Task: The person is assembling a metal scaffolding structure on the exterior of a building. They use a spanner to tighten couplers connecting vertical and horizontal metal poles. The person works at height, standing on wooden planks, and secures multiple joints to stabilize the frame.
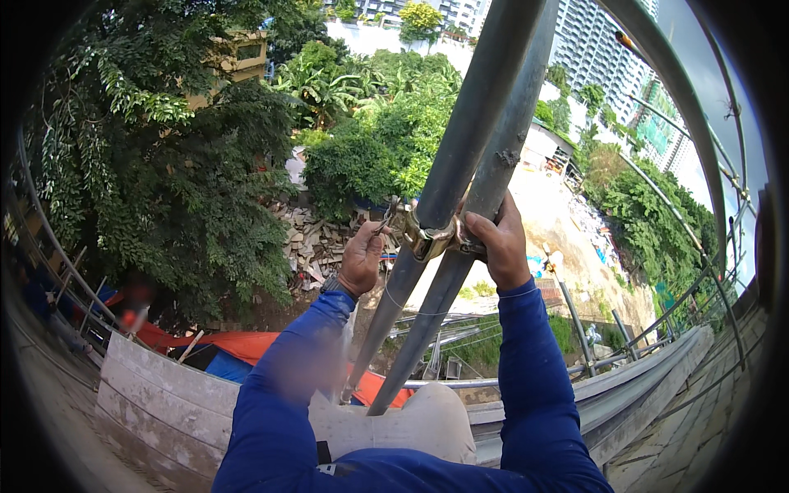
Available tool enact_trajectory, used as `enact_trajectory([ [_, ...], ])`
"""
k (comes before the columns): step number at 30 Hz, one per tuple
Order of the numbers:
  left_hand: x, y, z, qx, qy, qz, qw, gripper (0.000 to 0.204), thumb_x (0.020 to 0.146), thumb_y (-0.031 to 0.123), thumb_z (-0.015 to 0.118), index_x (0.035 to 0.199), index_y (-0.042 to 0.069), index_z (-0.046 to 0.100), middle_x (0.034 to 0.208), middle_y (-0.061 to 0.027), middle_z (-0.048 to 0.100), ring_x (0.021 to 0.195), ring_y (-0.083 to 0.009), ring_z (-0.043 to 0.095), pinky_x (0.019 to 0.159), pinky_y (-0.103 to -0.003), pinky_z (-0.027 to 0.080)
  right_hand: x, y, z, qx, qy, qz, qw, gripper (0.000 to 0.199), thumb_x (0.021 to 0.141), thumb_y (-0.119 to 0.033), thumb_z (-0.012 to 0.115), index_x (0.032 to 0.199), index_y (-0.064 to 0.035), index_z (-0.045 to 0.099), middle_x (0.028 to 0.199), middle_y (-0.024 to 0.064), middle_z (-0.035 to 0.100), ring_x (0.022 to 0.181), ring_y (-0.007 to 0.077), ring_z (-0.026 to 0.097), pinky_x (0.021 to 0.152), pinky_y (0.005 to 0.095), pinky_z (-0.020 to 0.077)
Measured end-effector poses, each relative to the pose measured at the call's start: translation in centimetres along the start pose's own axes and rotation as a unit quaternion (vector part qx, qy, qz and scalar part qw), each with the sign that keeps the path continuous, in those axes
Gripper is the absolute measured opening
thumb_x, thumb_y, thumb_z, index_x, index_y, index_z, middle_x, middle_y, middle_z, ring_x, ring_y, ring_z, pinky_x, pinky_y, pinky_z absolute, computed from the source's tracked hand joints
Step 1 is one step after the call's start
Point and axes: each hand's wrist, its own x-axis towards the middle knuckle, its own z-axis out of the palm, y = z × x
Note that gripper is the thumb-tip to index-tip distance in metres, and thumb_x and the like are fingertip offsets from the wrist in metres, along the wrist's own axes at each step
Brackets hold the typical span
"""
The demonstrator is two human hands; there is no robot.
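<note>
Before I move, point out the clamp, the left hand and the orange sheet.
Clamp [429, 243]: head view, front of its metal band.
Left hand [362, 260]: head view, middle.
Orange sheet [238, 343]: head view, stretch beside the left sleeve.

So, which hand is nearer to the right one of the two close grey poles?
Right. The right hand is at the right pole, thumb beside the metal clamp. The left hand is apart, left of the other pole.
</note>
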Motion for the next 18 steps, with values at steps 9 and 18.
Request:
enact_trajectory([
  [9, 1.4, -0.3, -0.4, 0.126, -0.003, 0.066, 0.990, 0.021, 0.106, 0.011, 0.055, 0.125, 0.004, 0.061, 0.095, -0.0156, 0.066, 0.082, -0.0303, 0.064, 0.077, -0.037, 0.050, 0.1, 0.1, 0.2, 0.007, 0.003, -0.007, 1.000, 0.055, 0.091, -0.021, 0.076, 0.135, -0.0020, 0.049, 0.112, 0.0083, 0.068, 0.101, 0.0156, 0.067, 0.090, 0.0319, 0.0549],
  [18, -0.9, 6.8, -0.6, 0.160, -0.013, -0.067, 0.985, 0.022, 0.112, 0.020, 0.046, 0.118, 0.004, 0.059, 0.100, -0.0054, 0.063, 0.091, -0.0161, 0.058, 0.083, -0.033, 0.049, 0.4, 0.6, 0.4, -0.001, 0.003, -0.006, 1.000, 0.052, 0.090, -0.021, 0.075, 0.132, -0.0008, 0.050, 0.112, 0.0095, 0.068, 0.101, 0.0153, 0.066, 0.089, 0.0314, 0.0542],
])
